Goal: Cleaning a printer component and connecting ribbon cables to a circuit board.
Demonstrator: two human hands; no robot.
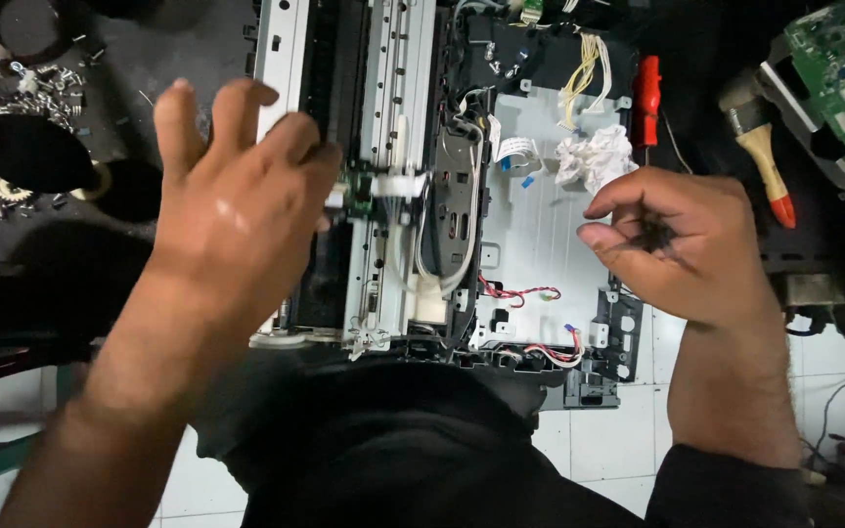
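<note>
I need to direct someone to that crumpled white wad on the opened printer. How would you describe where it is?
Start at the opened printer in the middle. On its bare grey metal base plate, right of the rail assembly, lies the crumpled white wad, just above the right hand. It is the only soft, wrinkled white lump there; the yellow wires and red part nearby are coloured.

The bare metal base plate of the opened printer chassis offers open access between both hands. Crumpled tissue and yellow wiring obstruct its far edge; red-black wires cross its near edge. The left hand covers the rail assembly.
</note>
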